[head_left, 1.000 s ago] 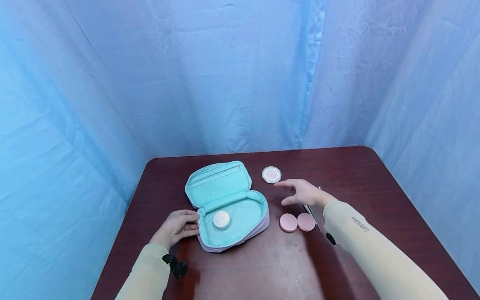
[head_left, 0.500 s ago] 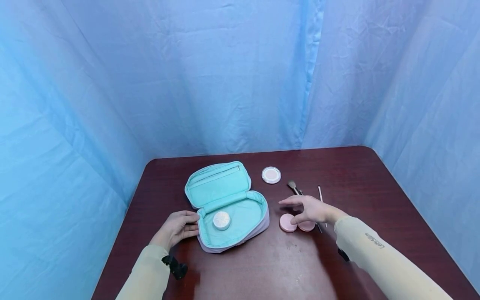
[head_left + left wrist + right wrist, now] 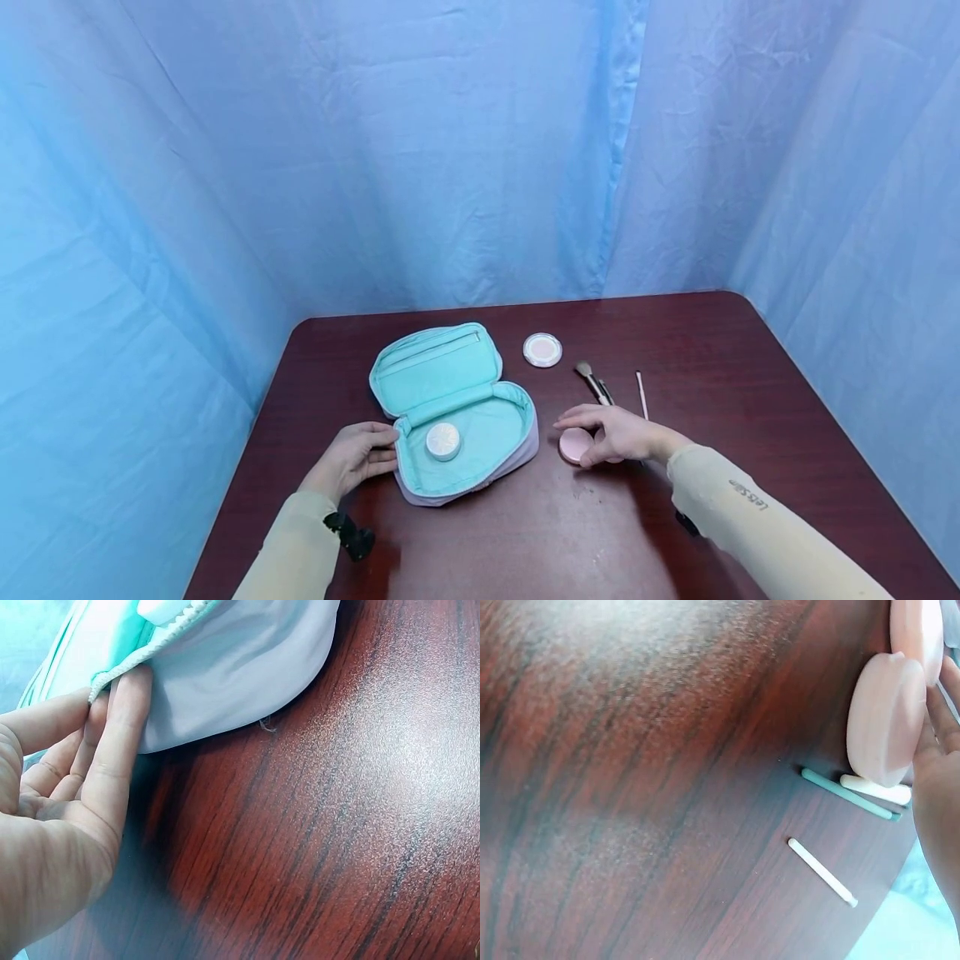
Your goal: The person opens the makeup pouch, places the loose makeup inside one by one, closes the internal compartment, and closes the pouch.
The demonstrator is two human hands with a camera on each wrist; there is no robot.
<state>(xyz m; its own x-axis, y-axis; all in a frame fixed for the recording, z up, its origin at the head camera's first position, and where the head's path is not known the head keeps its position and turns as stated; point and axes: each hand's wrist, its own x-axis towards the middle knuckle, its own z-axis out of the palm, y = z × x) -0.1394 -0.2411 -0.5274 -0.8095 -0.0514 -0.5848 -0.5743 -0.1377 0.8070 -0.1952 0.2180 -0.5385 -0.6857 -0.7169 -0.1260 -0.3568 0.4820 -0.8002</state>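
Observation:
The lilac cosmetic bag (image 3: 528,446) lies unzipped and spread on the table, its mint lining showing. My left hand (image 3: 351,454) pinches the bag's left rim; the left wrist view shows the thumb and fingers (image 3: 129,701) meeting at the zipper edge. Inside the bag sits a round white jar (image 3: 443,441). On the right, my right hand (image 3: 630,433) arches over a round pink compact (image 3: 573,446), thumb at its near right edge and fingers past its far side. A second pink compact (image 3: 881,720) beside it is mostly hidden under this hand in the head view.
A clear-rimmed round compact (image 3: 542,350) lies behind the bag's right side. A makeup brush (image 3: 587,372) and a darker stick lie just beyond the right hand, with a thin brush (image 3: 642,394) further right. Blue curtains (image 3: 480,167) enclose the dark wood table (image 3: 517,550).
My right hand has come from near the clear-rimmed compact toward me, down over the pink compacts, uncovering the brushes. The left hand and the bag have stayed put.

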